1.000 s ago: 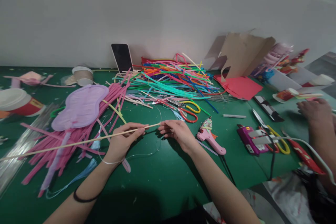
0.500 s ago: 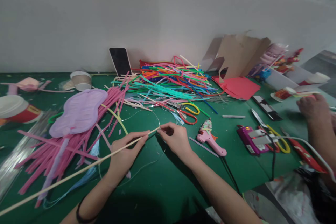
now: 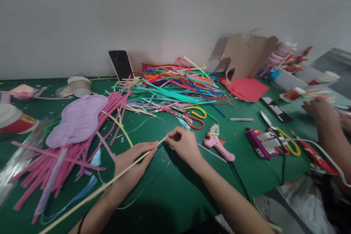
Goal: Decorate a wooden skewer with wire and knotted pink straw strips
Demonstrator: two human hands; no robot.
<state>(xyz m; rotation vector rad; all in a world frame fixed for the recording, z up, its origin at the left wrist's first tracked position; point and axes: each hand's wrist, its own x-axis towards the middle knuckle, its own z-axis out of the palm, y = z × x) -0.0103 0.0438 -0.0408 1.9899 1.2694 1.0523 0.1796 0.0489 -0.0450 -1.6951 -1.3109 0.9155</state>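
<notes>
My left hand (image 3: 131, 164) grips a long thin wooden stick (image 3: 95, 192) that slants from the lower left up to its tip near the table's middle. My right hand (image 3: 184, 144) pinches at that tip, fingers closed on a thin clear thread (image 3: 148, 120) that loops over the green table (image 3: 170, 190). Both hands are near the table's middle, close together.
A pile of coloured straws (image 3: 175, 82) lies behind, pink strips (image 3: 63, 153) and a lilac shape (image 3: 78, 120) to the left. Scissors (image 3: 193, 115), a pink glue gun (image 3: 218, 142), a purple tool (image 3: 257, 142) and a phone (image 3: 120, 65) are around. Another person's hand (image 3: 318, 111) rests at right.
The stick's far end has swung down toward the lower left, so it now slants more steeply. My hands stay together at its tip; the view has shifted slightly.
</notes>
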